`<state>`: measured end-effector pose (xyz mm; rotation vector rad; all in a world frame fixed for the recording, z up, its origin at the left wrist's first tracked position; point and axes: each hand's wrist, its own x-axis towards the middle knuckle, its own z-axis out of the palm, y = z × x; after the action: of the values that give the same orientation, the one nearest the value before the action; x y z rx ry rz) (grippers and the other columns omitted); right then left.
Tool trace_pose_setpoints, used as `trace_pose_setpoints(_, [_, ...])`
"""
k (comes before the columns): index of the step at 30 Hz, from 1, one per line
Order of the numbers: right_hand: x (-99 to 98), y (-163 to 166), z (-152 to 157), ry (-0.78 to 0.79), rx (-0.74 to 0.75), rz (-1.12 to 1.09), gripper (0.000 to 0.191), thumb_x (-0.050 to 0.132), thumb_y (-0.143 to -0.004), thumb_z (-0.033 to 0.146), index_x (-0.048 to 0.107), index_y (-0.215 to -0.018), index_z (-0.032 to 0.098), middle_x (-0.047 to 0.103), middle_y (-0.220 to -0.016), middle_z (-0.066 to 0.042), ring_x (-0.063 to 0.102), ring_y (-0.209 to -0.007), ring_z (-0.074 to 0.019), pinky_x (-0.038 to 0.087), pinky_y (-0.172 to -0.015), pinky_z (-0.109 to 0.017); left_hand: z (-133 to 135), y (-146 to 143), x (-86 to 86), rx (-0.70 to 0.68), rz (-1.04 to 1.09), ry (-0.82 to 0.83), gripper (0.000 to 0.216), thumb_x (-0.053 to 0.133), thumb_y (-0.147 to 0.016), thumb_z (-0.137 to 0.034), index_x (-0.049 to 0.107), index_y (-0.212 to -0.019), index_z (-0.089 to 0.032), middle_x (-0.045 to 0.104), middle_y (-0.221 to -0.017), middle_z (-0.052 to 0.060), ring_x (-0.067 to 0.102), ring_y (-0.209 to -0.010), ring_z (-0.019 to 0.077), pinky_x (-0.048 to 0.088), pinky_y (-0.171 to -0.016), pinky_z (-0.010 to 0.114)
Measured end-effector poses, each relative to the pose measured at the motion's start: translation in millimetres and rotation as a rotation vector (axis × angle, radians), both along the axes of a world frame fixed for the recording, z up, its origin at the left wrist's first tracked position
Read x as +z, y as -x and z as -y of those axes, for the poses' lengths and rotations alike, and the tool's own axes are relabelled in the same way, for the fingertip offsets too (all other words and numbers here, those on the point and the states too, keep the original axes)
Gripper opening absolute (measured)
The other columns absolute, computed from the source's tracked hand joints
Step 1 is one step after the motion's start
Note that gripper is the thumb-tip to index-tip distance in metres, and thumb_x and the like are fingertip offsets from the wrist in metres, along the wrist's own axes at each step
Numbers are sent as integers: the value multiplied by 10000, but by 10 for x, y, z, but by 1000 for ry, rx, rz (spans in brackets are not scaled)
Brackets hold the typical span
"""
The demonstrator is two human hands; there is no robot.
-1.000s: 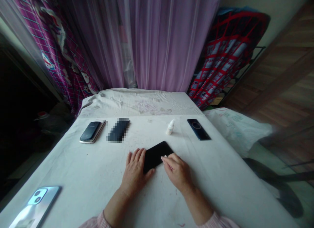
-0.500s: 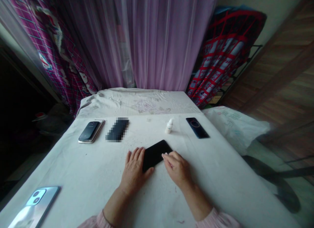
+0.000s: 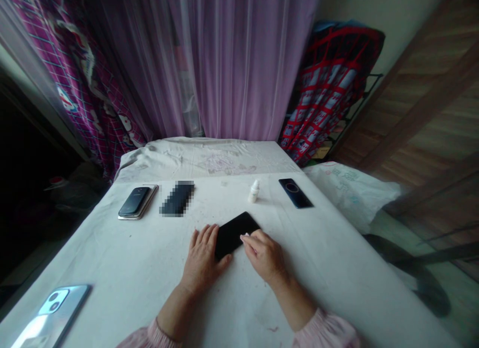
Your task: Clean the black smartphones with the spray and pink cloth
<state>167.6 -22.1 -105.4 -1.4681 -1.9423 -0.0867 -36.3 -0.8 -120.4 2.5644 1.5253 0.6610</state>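
A smartphone [image 3: 232, 234] with a dark screen lies face up and slanted on the white tablecloth. My left hand [image 3: 204, 253] rests at its left end, fingers stretched forward along the short edge and thumb spread by the near corner. Over the right part of the screen, my right hand [image 3: 264, 253] has its fingers drawn together in a pinch. Something small and whitish shows at those fingertips, too small to name. Beyond the phone stands a small white dropper bottle [image 3: 253, 192], upright and apart from both hands.
Two stacked phones [image 3: 135, 201] and a pixelated dark object [image 3: 177, 199] lie at the back left. A dark blue phone [image 3: 296, 193] is at the back right, a silvery phone [image 3: 56, 315] at the near left. A white plastic bag [image 3: 348, 190] sits beyond the table's right edge.
The whole view has shifted slightly, so most things appear a little further left. Both hands keep nearly the same places at the phone.
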Motion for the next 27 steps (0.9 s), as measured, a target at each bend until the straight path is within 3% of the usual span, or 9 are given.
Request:
trace_pose_setpoints(8, [-30,-22,-18,7,-66,24,248,497,-909,192,739,-931,242,620,-710,-18,577,-658,-109,380,-617,-204,5,-1,14,8,29,18,690,606,-808,-470,405,-1386,-152,504,-1398,160,412,-1326,323,245,-1120,546])
trace_pose_setpoints(16, [-85,-261,-97,61,-246,-14,234,511,-903,232,739,-957,233,649,-777,-27,612,-692,-122,406,-633,-211,3,-3,-17,9,33,6,672,599,-797,-402,402,-1392,-163,511,-1393,149,421,-1320,324,237,-1122,549])
trace_pose_setpoints(22, [-165,-290,-70,53,-216,-79,269,471,-933,269,729,-984,217,651,-796,-36,629,-704,-131,424,-652,-223,27,8,-43,-2,8,-25,715,603,-786,-384,359,-1417,-152,503,-1402,153,429,-1314,328,249,-1117,555])
trace_pose_setpoints(27, [-193,-279,-64,23,-216,-81,293,443,-944,273,728,-965,210,653,-782,-48,631,-673,-143,430,-621,-242,38,21,-74,-6,-20,-57,750,606,-801,-490,342,-1416,-153,519,-1385,161,445,-1304,331,277,-1106,558])
